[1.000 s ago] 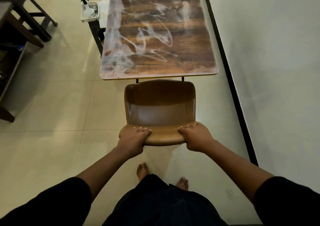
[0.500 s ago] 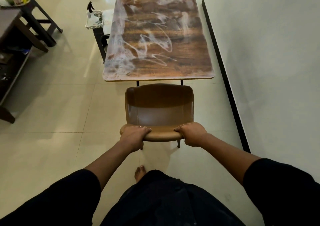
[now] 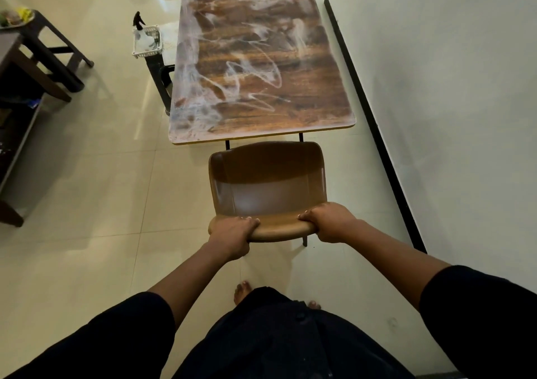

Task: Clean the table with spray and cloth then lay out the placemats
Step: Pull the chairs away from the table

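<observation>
Table (image 3: 261, 67) in the upper centre of the frame, chair (image 3: 268, 186) just below its near edge. Basket (image 3: 146, 42) with spray bottle (image 3: 139, 22) in it left of the table; stool (image 3: 55, 55) at far left
</observation>
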Demonstrator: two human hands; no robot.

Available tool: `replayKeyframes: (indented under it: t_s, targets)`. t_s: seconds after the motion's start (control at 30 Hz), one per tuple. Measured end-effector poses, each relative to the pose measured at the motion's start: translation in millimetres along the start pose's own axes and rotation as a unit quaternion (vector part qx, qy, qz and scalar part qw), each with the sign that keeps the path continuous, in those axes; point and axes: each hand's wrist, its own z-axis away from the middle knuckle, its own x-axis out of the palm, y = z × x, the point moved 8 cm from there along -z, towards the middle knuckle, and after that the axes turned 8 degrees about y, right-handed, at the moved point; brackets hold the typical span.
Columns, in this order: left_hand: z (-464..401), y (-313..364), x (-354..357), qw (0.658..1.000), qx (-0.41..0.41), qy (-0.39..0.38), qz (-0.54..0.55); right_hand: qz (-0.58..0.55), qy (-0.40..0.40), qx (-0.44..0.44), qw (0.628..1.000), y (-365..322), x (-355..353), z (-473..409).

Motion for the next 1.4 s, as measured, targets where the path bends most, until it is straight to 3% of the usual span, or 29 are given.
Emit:
replayKeyframes:
  t_s: [0.2, 0.33, 0.4, 0.53, 0.67, 0.9, 1.03, 1.4]
  targets:
    - [-14.2, -2.1, 5.2, 0.986, 0.055, -0.113, 0.108, -0.075, -0.067, 0.011, 0.995, -3.4, -17.6, 8.1]
    - [-26.9, 7.0, -15.5, 0.967, 0.087, -0.108, 0.216, -0.163, -0.099, 0.018, 0.982, -4.9, -43.9, 15.1]
    - [-35.8, 11.5, -32.1, 0.964, 0.087, -0.070, 0.242, -0.213, -0.062, 0.055, 0.974, 1.3, -62.3, 18.2]
    - [-54.2, 31.8, -72.6, 0.953, 0.092, 0.041, 0.285, -0.262, 0.097, 0.136, 0.951, 24.6, -91.6, 29.3]
    - [-75.0, 64.2, -102.6, 0.934, 0.085, 0.096, 0.332, -0.284, 0.175, 0.169, 0.928, 60.7, -100.4, 48.1]
    - [-128.2, 140.1, -147.7, 0.908, 0.061, 0.148, 0.387, -0.286, 0.247, 0.193, 0.905, 163.1, -125.7, 92.5]
    - [-166.7, 207.1, -164.8, 0.893, 0.026, 0.170, 0.417, -0.312, 0.267, 0.194, 0.891, 254.4, -133.5, 121.3]
    - [-235.1, 272.8, -184.2, 0.870, -0.036, 0.176, 0.460, -0.346, 0.306, 0.196, 0.865, 376.1, -141.1, 124.4]
